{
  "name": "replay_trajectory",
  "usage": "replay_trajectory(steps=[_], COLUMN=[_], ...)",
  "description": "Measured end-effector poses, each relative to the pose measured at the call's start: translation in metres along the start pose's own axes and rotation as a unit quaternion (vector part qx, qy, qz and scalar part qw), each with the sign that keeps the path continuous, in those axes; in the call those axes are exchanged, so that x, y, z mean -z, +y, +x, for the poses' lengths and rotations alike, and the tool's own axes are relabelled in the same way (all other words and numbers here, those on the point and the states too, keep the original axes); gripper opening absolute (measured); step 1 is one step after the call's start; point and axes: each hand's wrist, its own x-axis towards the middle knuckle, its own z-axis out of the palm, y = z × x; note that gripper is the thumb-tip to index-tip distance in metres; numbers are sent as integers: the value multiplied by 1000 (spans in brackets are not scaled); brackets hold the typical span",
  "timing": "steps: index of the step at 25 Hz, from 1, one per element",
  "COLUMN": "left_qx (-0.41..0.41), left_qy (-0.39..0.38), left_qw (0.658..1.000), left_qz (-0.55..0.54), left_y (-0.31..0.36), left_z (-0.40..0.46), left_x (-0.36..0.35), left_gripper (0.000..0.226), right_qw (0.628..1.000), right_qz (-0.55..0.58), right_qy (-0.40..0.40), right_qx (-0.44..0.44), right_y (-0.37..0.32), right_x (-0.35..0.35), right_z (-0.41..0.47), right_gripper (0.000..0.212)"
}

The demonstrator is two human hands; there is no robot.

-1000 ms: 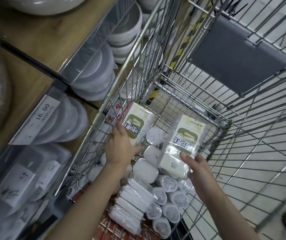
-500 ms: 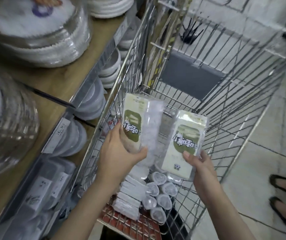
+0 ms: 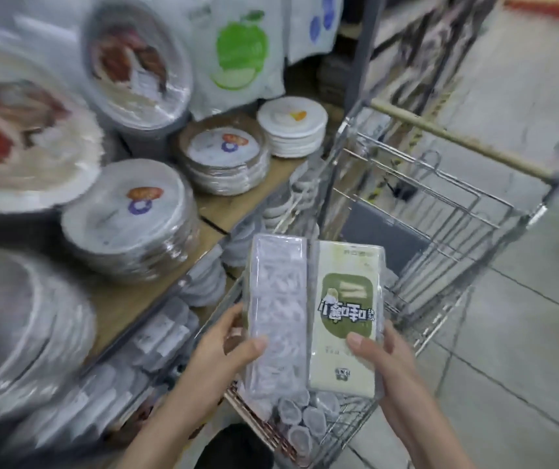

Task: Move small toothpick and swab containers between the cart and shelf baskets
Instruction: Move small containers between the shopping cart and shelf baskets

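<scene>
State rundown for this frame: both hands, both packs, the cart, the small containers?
left hand: grips the clear-side pack, thumb on front
right hand: grips the green-label pack, thumb on front
clear-side pack: held upright above the cart, sealed
green-label pack: held upright, beside the other pack, label facing the camera
cart: beside the shelf
small containers: lying in the cart, wrapped

Right pack (image 3: 345, 319) cream, green label; left pack (image 3: 277, 313) clear.
</scene>
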Motion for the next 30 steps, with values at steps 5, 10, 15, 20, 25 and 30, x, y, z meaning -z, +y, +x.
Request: replay_trajectory(steps=[5,10,15,20,25,30], left_qx=[-4,-51,-73,-61,-74,-75], left_qy=[145,276,365,459,513,537], left_qw=[983,946,905,844,799,784], left_qz=[-108,-162,-205,-269,-304,-302], left_y=[-27,-47,-74,-110,-144,-171], left_z=[-111,-213,-303,-399,-509,-590], left_x=[2,15,36,67,112,171], left_gripper=[89,90,85,111,96,100], right_qw=[985,947,895,832,786,772], right_qz=[-93,-162,-217,-239,-253,-248], right_qy=[-144,-276,-389,-501,-562,-582], right_qx=[-11,-17,-15,-23,-45,-65], right_y=[3,16,40,82,154,202], right_x=[-31,-94,-163,-246,-336,-406], right_z=[-35,-78,-124,-186,-270,-338], right_gripper=[83,101,104,81,102,108])
